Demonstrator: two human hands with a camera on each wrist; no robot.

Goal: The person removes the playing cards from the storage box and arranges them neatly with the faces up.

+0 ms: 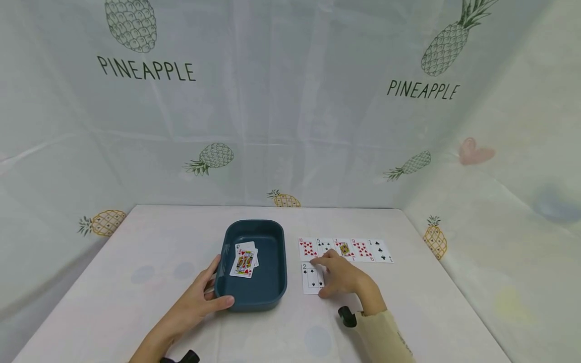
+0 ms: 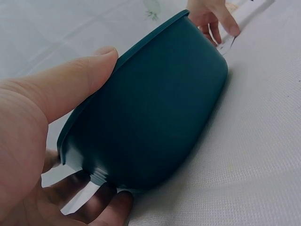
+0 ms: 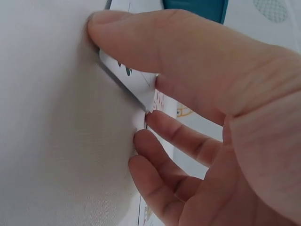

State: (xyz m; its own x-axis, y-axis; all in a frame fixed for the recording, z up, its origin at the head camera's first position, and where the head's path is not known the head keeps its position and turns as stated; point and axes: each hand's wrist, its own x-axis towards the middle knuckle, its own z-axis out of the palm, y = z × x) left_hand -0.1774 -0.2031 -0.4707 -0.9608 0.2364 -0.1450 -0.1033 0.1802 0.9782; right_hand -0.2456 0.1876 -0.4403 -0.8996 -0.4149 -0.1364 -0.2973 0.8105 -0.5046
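Observation:
A dark teal plastic tray stands on the table with a few playing cards inside, a red face card on top. My left hand grips the tray's near left corner, thumb on the rim and fingers curled around the side. My right hand is over a black-suit 2 card, thumb at its near edge and fingertips at its far side. From the right wrist, that card shows between thumb and fingers, partly covered by the thumb.
A row of several face-up playing cards lies side by side just beyond my right hand, partly covered by its fingers. White cloth covers the table. A pineapple-print curtain hangs behind it and at both sides.

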